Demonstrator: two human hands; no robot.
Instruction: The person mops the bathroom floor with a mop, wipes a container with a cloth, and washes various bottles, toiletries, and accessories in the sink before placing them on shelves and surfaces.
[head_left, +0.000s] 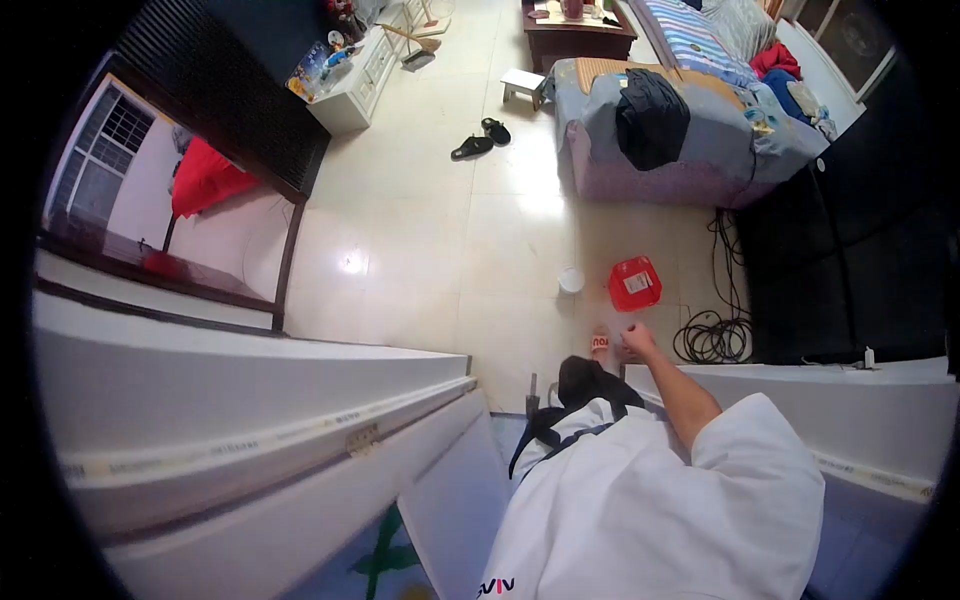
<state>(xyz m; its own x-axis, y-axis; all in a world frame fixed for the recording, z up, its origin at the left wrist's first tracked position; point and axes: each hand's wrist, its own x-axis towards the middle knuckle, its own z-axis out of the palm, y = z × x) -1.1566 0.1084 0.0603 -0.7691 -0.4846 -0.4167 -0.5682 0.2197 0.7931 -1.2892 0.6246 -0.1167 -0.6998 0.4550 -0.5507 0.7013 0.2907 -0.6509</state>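
Observation:
My right hand (pixel 637 342) reaches forward with its fingers curled together; anything inside them is too small to make out. It is just above a slippered foot (pixel 600 345) on the floor. Beyond the hand lies a red plastic container (pixel 635 284) with a pale label, and a white round cup or tub (pixel 571 280) stands to its left. My left hand is not in view.
Black cables (pixel 712 338) lie coiled at the right. Farther off are black slippers (pixel 472 148), a small white stool (pixel 522 84) and a cloth-covered sofa (pixel 650 185). A white door frame (pixel 300 400) crosses the left; a dark panel (pixel 850 250) stands right.

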